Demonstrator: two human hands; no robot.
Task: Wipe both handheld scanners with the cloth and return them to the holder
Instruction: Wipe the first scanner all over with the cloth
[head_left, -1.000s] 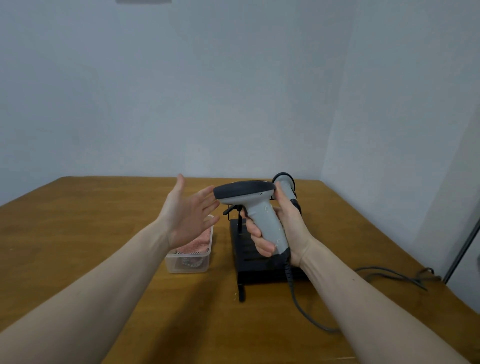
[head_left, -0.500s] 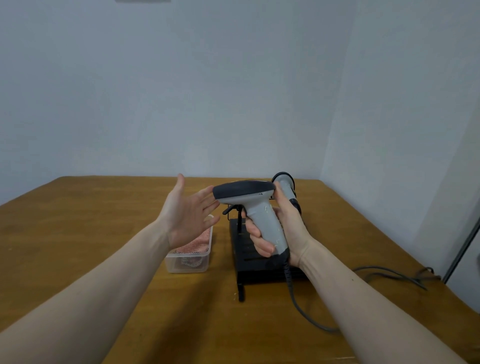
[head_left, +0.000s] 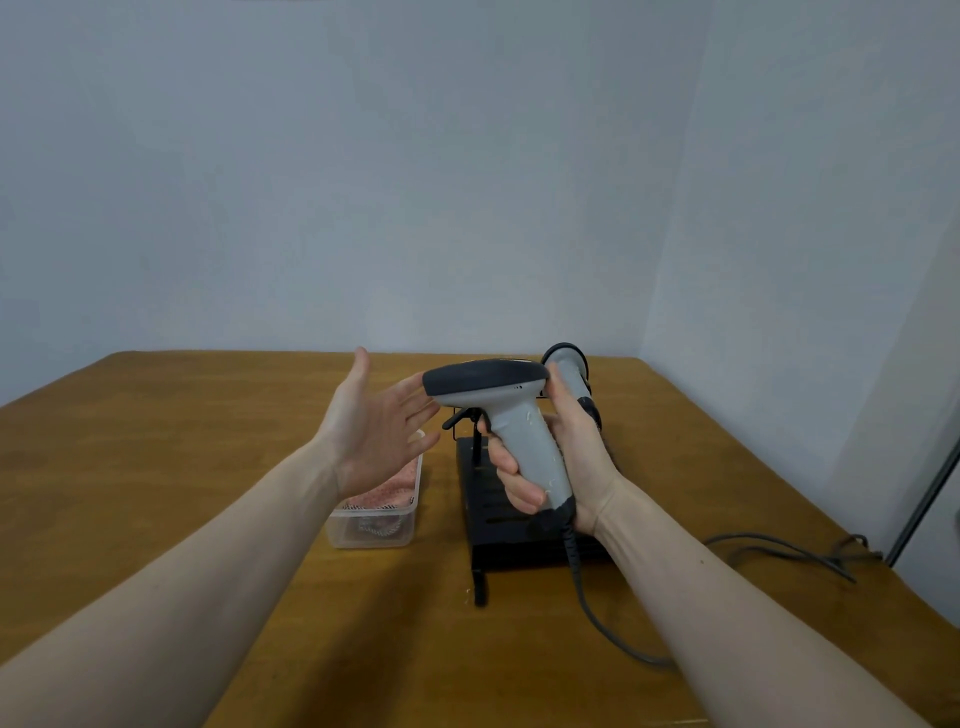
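Sitting under the open, empty left hand (head_left: 382, 436), clear tub (head_left: 374, 525) of pink cloth (head_left: 387, 491); right hand (head_left: 558, 462) gripping scanner (head_left: 511, 415).

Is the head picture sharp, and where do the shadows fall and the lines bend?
Head view: mostly sharp and evenly lit, no glare; soft shadows under both forearms on the table; the wide lens bows the wall corner at right; the scanner in the right hand is clear, the left hand slightly soft.

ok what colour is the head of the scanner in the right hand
Dark grey, nearly black, above a light grey handle: the scanner, seen in the head view.
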